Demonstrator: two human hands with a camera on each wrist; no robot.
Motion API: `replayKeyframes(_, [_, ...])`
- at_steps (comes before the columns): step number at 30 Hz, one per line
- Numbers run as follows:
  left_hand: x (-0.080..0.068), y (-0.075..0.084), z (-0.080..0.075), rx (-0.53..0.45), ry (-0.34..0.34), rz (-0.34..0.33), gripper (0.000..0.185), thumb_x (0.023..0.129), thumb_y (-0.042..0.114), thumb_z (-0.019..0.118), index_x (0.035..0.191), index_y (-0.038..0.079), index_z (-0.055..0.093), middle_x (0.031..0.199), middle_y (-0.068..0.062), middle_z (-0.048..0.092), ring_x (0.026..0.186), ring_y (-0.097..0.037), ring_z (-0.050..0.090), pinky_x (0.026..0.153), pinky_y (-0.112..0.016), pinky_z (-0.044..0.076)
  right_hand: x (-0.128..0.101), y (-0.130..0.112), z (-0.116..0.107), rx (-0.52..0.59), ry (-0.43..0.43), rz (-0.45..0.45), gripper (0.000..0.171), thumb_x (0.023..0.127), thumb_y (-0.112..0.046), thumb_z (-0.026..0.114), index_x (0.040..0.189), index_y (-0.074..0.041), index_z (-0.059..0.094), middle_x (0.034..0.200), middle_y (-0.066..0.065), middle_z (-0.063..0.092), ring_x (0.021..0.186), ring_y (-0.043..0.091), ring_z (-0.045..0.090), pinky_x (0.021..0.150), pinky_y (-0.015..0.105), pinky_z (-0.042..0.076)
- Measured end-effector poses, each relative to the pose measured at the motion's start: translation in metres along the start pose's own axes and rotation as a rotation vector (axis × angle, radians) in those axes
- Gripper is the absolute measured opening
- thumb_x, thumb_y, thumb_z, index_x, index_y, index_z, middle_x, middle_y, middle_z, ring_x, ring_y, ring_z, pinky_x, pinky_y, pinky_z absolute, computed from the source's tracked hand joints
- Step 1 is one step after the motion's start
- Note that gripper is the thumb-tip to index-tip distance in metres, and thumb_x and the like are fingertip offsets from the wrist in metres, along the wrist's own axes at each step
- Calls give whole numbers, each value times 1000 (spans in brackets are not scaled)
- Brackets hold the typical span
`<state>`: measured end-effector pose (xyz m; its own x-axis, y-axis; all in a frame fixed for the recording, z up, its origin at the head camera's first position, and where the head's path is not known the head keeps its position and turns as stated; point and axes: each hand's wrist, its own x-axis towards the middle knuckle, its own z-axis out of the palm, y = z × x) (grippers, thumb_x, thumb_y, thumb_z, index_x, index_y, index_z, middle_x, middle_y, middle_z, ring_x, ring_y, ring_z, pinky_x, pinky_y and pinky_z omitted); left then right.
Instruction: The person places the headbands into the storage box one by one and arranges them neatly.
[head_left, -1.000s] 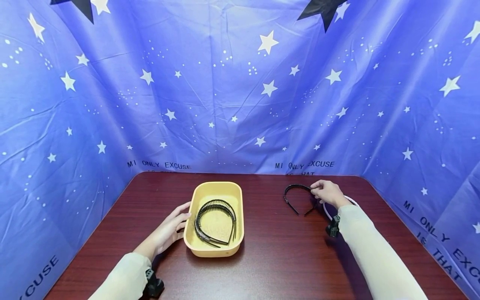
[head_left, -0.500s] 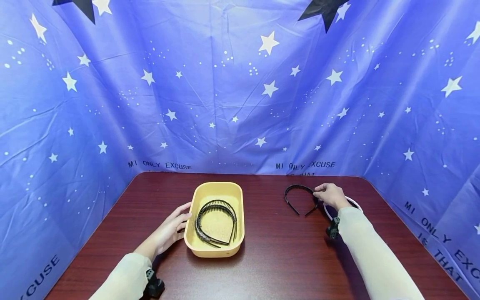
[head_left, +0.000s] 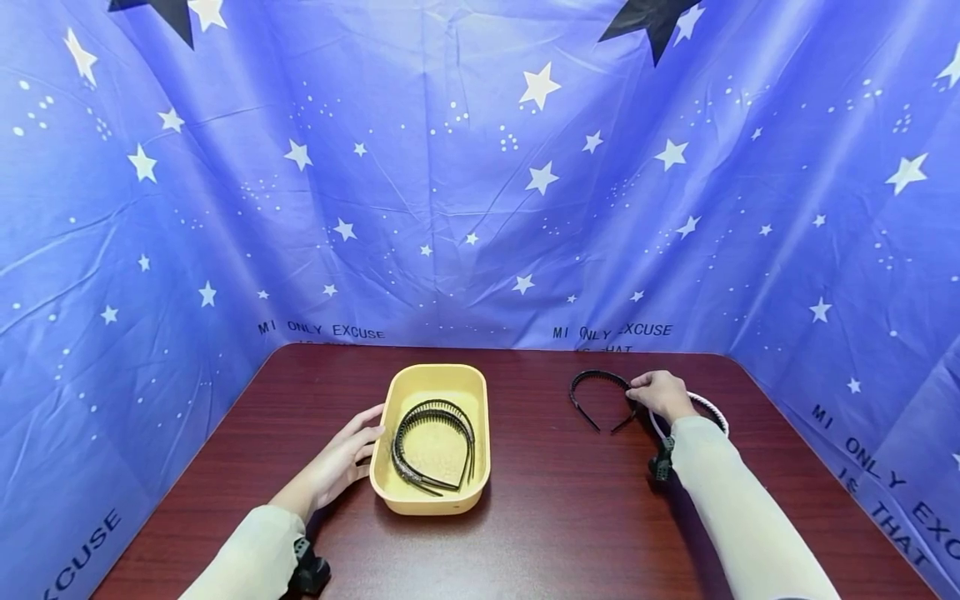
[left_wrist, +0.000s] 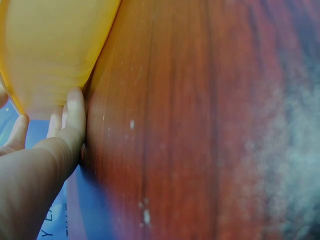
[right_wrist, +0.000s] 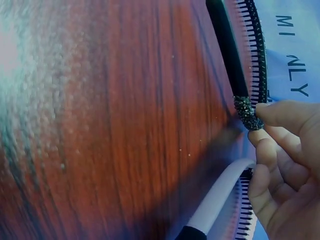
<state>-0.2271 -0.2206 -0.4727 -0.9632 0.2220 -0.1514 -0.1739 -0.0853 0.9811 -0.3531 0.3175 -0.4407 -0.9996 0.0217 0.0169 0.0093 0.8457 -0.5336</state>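
Observation:
A yellow tray (head_left: 480,400) sits mid-table with black toothed headbands (head_left: 431,437) inside. My left hand (head_left: 341,458) rests against the tray's left wall (left_wrist: 55,60), its fingers (left_wrist: 75,115) straight. At the back right lies a black headband (head_left: 596,396) with comb teeth (right_wrist: 257,60) and a glittery band. My right hand (head_left: 658,392) pinches this black headband on its glittery part (right_wrist: 246,112) between thumb and forefinger. A white headband (head_left: 712,407) lies under and behind that hand; in the right wrist view the white headband (right_wrist: 220,200) shows beside the curled fingers.
The dark red wooden table (head_left: 562,517) is walled on three sides by a blue star-printed cloth (head_left: 480,192). Bare tabletop stretches between the tray and the right-hand headbands, and along the front edge.
My right hand has slid a little to the right along the black headband and stays on it. The left hand and tray have not moved.

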Motion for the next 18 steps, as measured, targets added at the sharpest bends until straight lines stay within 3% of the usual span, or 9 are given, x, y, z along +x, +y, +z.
replayKeyframes(18, [-1, 2, 1, 6, 1, 1, 60, 105, 27, 51, 158, 20, 25, 137, -17, 52, 115, -24, 57, 93, -43, 48, 2, -3, 3, 12, 54, 24, 32, 88, -21, 69, 110, 1, 74, 123, 28, 63, 116, 50, 52, 98, 55, 43])
